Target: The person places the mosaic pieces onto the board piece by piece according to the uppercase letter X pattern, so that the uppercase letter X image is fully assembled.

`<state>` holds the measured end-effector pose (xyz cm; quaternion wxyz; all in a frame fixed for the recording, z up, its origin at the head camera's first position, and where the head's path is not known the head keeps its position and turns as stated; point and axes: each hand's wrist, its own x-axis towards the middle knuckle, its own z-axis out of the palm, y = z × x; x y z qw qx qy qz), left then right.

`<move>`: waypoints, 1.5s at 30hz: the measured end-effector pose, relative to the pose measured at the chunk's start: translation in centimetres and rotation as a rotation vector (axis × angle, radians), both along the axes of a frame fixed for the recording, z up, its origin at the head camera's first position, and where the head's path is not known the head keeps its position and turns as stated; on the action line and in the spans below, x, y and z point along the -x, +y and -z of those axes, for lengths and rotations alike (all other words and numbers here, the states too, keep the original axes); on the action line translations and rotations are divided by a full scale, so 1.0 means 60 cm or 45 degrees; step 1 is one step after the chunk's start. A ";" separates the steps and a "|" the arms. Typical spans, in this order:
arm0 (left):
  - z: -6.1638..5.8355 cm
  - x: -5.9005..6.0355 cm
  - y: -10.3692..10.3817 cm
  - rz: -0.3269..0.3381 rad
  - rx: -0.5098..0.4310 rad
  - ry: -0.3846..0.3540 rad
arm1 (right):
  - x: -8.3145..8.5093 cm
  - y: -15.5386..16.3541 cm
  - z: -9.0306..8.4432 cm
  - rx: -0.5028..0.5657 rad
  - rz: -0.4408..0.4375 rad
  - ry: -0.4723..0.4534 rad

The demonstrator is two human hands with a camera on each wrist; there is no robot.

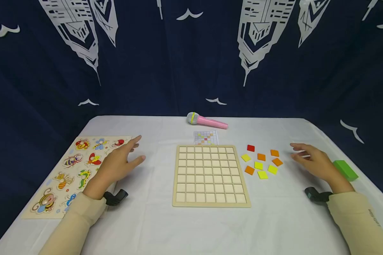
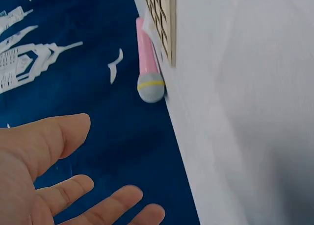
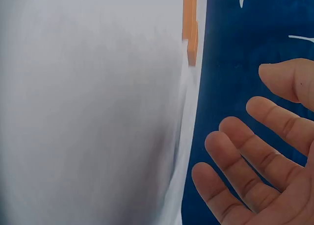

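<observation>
Hands hover on either side of a wooden grid board (image 1: 210, 175), which lies flat at the middle of the white table (image 1: 166, 226) with its rows of square cells all bare. The left hand (image 1: 116, 164) floats above the cloth between the board and an animal puzzle board (image 1: 67, 170), fingers (image 2: 73, 186) spread and relaxed, holding nothing; its fingertips reach over the puzzle's near corner, though whether they touch it cannot be told. The right hand (image 1: 312, 161) is likewise loose and empty, fingers (image 3: 245, 151) straight and slightly fanned, pointing toward a scatter of coloured tiles (image 1: 261, 161): yellow, orange and one red, lying flat and apart from one another just beside the board's right edge. That placement looks deliberate, since the tiles appear to match the cells in size and sit within easy reach of the nearer hand. A small pattern card (image 1: 205, 137) rests at the board's far edge, its checkered squares in the same colours, probably set there to be read as a guide while looking across the grid. Farther back a pink toy microphone (image 1: 207, 121) lies on its side, well apart from both hands. A green block (image 1: 345, 169) sits near the table's right edge, just behind the right wrist. Both forearms wear beige sleeves (image 1: 357, 219), with a dark strap at each wrist.
</observation>
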<state>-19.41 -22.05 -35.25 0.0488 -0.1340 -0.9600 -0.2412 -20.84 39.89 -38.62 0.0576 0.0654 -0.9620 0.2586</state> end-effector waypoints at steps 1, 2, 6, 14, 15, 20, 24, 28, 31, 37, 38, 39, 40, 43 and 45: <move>0.001 -0.001 0.003 0.017 -0.019 -0.017 | 0.001 -0.002 0.000 0.009 -0.011 -0.002; 0.002 -0.001 0.005 0.034 -0.033 -0.031 | 0.001 -0.004 0.000 0.010 -0.022 0.002; 0.007 -0.001 0.016 0.104 -0.080 -0.077 | 0.003 -0.010 -0.003 0.013 -0.067 -0.026; 0.025 -0.003 0.038 0.224 -0.125 -0.206 | 0.011 -0.011 -0.008 0.015 -0.187 -0.143; 0.027 -0.003 0.041 0.237 -0.125 -0.214 | 0.013 -0.010 -0.007 0.016 -0.200 -0.151; 0.036 -0.004 0.052 0.289 -0.144 -0.246 | 0.031 -0.002 0.000 0.083 -0.279 -0.180; 0.042 -0.008 0.062 0.308 -0.126 -0.270 | 0.048 0.001 0.004 0.164 -0.340 -0.232; 0.048 -0.008 0.075 0.318 -0.085 -0.271 | 0.061 0.002 0.004 0.177 -0.368 -0.286; 0.052 -0.006 0.084 0.315 -0.095 -0.297 | 0.068 0.004 0.004 0.172 -0.381 -0.316; 0.059 0.002 0.103 0.319 -0.183 -0.388 | 0.076 0.006 0.005 0.144 -0.358 -0.389; 0.059 0.003 0.107 0.313 -0.194 -0.401 | 0.076 0.005 0.005 0.142 -0.351 -0.401; 0.061 0.003 0.110 0.303 -0.207 -0.420 | 0.076 0.005 0.006 0.143 -0.346 -0.412; 0.062 0.004 0.114 0.290 -0.222 -0.441 | 0.076 0.005 0.007 0.144 -0.342 -0.419; 0.067 0.006 0.123 0.250 -0.286 -0.530 | 0.074 0.004 0.009 0.145 -0.330 -0.434; 0.071 0.008 0.127 0.237 -0.331 -0.586 | 0.072 0.003 0.010 0.141 -0.326 -0.429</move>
